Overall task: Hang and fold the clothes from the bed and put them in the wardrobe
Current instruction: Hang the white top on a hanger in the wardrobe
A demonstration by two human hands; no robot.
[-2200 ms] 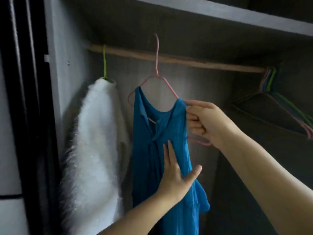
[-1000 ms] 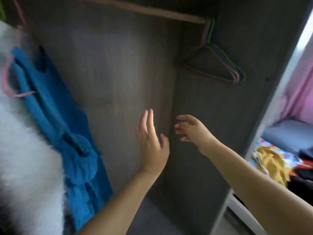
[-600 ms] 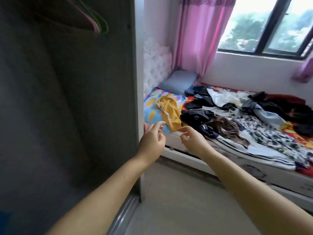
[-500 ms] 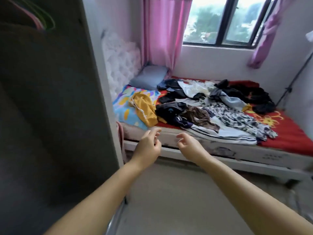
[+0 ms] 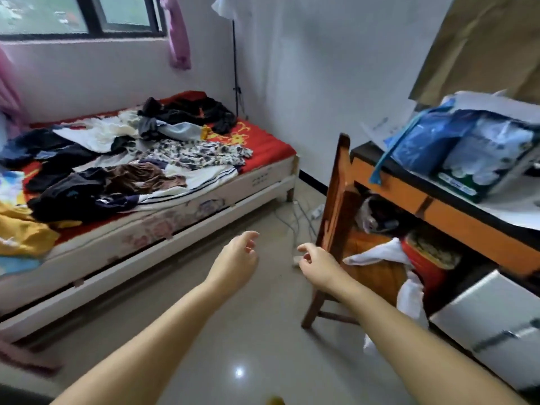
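The bed with a red sheet fills the left half of the head view. Loose clothes cover it: a yellow garment at the near left, a brown one, a black-and-white patterned one, a dark heap at the far end. My left hand and my right hand are stretched out over the floor, right of the bed, fingers loosely curled and apart, holding nothing. The wardrobe is out of view.
A wooden chair with white cloth on its seat stands right of my right hand. Behind it is an orange-fronted desk carrying a blue-and-white package. Cables lie on the floor. A light stand stands in the corner.
My view has swung right from the wardrobe, where the blue top was left hanging, past the bed toward the chair and desk. Both hands stay empty and have lowered.
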